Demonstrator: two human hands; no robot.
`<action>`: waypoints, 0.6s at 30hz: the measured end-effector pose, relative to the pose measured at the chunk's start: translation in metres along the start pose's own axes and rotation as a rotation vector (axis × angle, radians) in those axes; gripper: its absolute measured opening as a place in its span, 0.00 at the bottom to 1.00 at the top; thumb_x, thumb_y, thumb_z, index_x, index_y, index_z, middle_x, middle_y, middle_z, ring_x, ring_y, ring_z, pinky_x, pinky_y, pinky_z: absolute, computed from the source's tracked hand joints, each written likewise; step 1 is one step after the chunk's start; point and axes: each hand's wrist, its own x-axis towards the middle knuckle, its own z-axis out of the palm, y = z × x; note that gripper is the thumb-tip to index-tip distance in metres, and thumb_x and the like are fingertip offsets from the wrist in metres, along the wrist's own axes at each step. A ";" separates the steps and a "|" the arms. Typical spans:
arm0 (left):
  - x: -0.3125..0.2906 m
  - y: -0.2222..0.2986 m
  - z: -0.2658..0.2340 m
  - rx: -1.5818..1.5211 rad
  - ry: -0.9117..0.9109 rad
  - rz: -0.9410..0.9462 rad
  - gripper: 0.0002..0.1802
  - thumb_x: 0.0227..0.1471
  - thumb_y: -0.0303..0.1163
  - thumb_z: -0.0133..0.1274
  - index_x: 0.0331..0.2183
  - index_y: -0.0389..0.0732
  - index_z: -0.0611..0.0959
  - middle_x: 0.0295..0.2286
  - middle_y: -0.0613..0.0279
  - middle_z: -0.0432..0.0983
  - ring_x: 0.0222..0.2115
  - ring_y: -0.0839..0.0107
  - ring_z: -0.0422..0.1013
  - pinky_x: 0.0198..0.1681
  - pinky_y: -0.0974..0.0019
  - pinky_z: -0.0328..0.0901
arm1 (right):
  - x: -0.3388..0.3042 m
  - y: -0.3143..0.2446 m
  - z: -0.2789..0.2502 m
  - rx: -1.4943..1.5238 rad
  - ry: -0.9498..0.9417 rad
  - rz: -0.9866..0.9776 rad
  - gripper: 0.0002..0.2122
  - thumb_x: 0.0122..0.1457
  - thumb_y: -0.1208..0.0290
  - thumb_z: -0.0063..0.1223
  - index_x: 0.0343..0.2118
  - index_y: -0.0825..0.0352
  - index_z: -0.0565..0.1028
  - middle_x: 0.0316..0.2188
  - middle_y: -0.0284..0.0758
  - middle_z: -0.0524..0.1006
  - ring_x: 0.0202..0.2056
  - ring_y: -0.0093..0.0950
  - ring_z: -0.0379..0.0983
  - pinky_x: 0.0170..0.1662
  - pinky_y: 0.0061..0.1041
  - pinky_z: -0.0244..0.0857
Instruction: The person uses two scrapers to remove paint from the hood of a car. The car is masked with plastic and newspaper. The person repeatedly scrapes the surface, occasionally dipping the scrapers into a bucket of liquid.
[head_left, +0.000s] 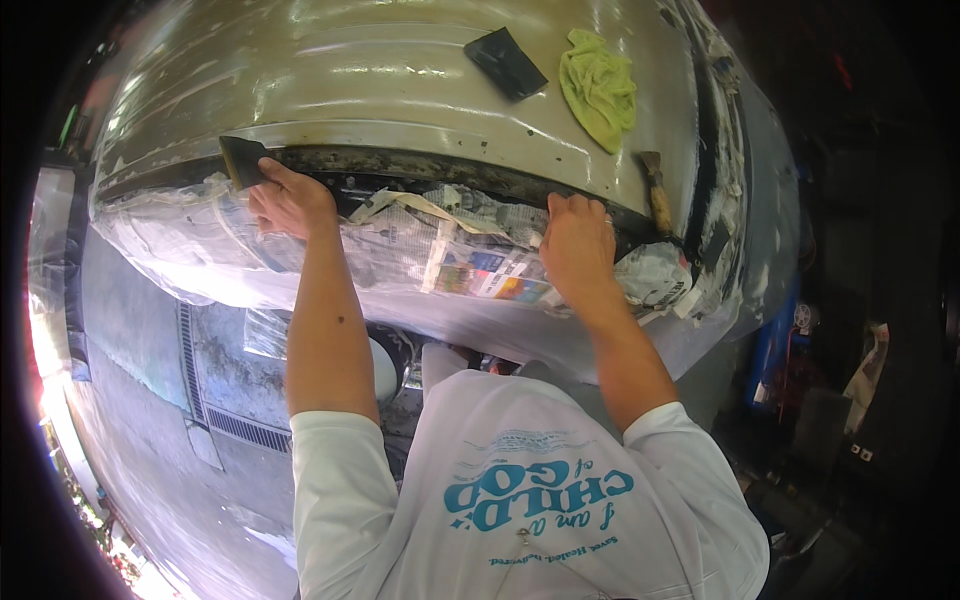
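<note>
At the left end of a dark channel along a beige vehicle panel (370,90), my left hand (292,200) pinches a dark folded sheet that looks like sandpaper (243,163). The sheet stands tilted over the channel. My right hand (580,240) lies farther right, its fingers bent and pressed together against the channel's edge, over the masking newspaper (490,268). What those fingertips hold, if anything, is hidden. Loose strips of masking tape (405,203) run along the newspaper between my hands.
On the beige panel lie another dark sheet (505,63) and a crumpled yellow-green cloth (598,88). A wooden-handled brush (655,190) rests near the panel's right corner. Clear plastic film (180,270) covers the vehicle's near side. The grey floor with a drain grate (250,431) is below left.
</note>
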 end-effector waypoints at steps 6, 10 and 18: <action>0.000 0.001 -0.008 0.064 -0.018 -0.003 0.42 0.73 0.64 0.26 0.65 0.43 0.75 0.60 0.59 0.75 0.63 0.55 0.62 0.68 0.41 0.44 | -0.003 -0.003 0.009 0.088 0.087 -0.110 0.17 0.60 0.76 0.56 0.53 0.70 0.79 0.47 0.44 0.81 0.50 0.45 0.75 0.54 0.45 0.70; 0.002 -0.003 -0.001 0.091 0.002 0.022 0.39 0.74 0.62 0.29 0.65 0.41 0.75 0.60 0.54 0.74 0.63 0.54 0.62 0.68 0.40 0.47 | 0.007 -0.025 0.010 -0.061 0.032 -0.148 0.21 0.57 0.76 0.57 0.55 0.71 0.77 0.47 0.44 0.80 0.49 0.44 0.75 0.53 0.44 0.70; 0.001 0.001 -0.003 0.074 -0.023 -0.002 0.41 0.72 0.64 0.31 0.62 0.41 0.78 0.53 0.47 0.76 0.54 0.50 0.65 0.61 0.40 0.51 | 0.028 -0.080 0.001 0.341 -0.023 -0.119 0.24 0.60 0.82 0.49 0.61 0.74 0.74 0.59 0.52 0.77 0.59 0.50 0.73 0.63 0.46 0.68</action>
